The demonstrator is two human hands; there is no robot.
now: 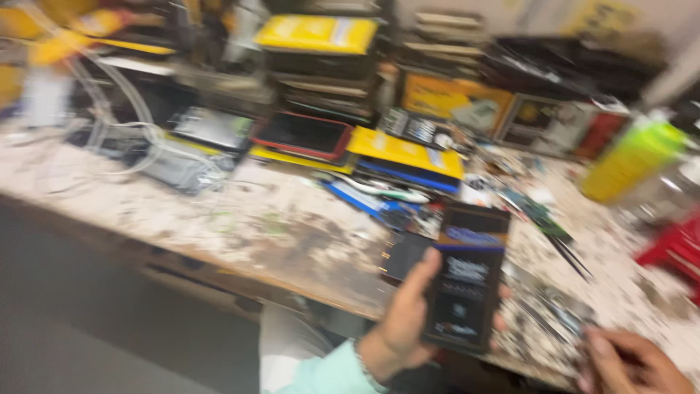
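While the whole view is smeared by movement, the main thing is plain enough: the left hand [405, 321] is closed around a long dark box [464, 281], thumb up along its near edge and fingers wrapped behind, holding it upright just above the front edge of the workbench [240, 219]. The right hand [631, 365] sits low at the corner of the view, fingers curled; something thin and dark may be pinched in it, but I cannot tell from here.

As I judge it, the step in hand is a look at the box, held up and turned to face the person. Any next move would call for a steadier hold and a bare patch of bench to set it on, and little of that shows near the box.

Counting what can be made out: one dark box in the hand, one small dark slab [405, 255] lying flat just behind it, one red-edged tablet [302, 135], one flat yellow box [406, 152] beside that, another yellow box [317, 33] on top of the stack behind, one green bottle [631, 160] well off to the right, one red crate [674, 252] at the right edge, and one bundle of pale cable [124, 109] at the left. The small litter around them is too blurred to count.
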